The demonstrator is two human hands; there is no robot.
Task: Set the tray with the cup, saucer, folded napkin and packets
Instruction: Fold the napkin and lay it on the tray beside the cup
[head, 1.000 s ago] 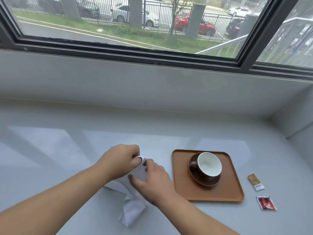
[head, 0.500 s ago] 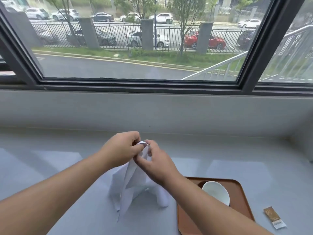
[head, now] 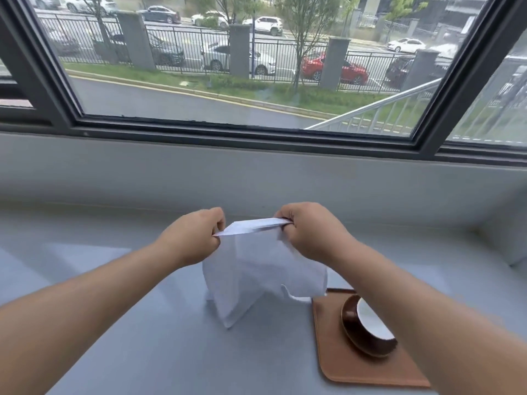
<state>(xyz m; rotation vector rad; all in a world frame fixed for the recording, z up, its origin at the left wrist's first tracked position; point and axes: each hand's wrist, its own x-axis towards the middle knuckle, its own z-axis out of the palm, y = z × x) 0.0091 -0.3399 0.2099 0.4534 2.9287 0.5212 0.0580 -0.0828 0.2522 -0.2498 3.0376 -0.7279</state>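
Above the grey counter, just left of the brown tray: white napkin held up in the air, top edge stretched level between both hands, the rest hanging in loose uneven folds with a corner dangling low. Left hand pinched shut on the left corner, thumb against curled fingers; right hand likewise closed on the right corner. For a clean fold, by my judgement: keep the top edge taut, let the cloth hang free until the creases drop out, then lay flat on the bare counter and bring corner to corner before pressing down. Cup on its saucer already on the tray, partly hidden by the right forearm; packets out of sight now. Against half a second ago: hands no longer bunched together at one point but drawn well apart, napkin spread wider and lifted higher, view tipped up toward the window.
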